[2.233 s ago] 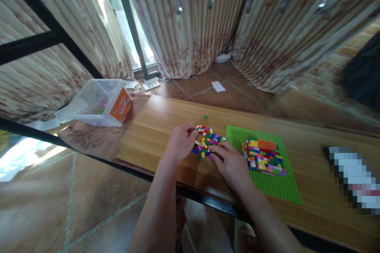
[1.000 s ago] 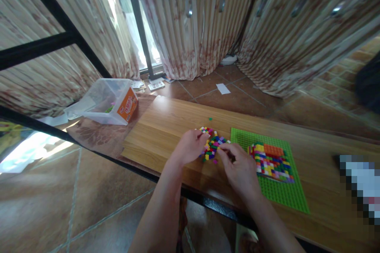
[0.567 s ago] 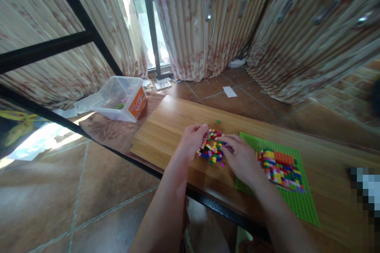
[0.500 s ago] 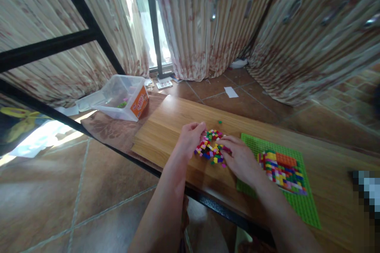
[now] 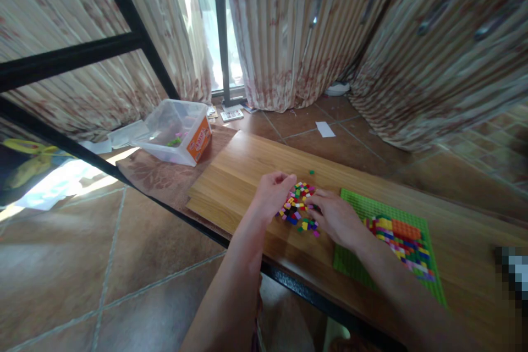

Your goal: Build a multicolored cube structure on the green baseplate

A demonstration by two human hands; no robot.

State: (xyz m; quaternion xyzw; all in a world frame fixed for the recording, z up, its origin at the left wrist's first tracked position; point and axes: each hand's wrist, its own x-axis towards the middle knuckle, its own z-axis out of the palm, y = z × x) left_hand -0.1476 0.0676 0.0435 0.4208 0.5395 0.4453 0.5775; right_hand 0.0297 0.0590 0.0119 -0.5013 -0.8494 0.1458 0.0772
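Observation:
A loose pile of small multicoloured toy bricks [image 5: 293, 210] lies on the wooden board between my two hands. At its left edge is my left hand [image 5: 275, 190], its fingers curled and thumb tip against the index finger; whatever is between them is too small to make out. My right hand [image 5: 333, 215] reaches over the pile's right side, with bent fingers a little apart and their tips among the bricks. Beneath my right forearm, a green baseplate [image 5: 350, 203] carries a built block of colourful bricks [image 5: 402, 239], orange at its far side.
One green brick [image 5: 312, 172] sits apart beyond the pile on the wooden board [image 5: 247, 159]. A clear plastic box [image 5: 169, 126] with an orange label and some pieces inside stands at the left. Black metal bars [image 5: 152, 66] frame the space. A pixelated object [image 5: 517, 272] is at the right edge.
The view has shifted slightly, moving the scene a little to the right in the picture. My right fingers have drawn together somewhat over the pile; my left hand stays beside it.

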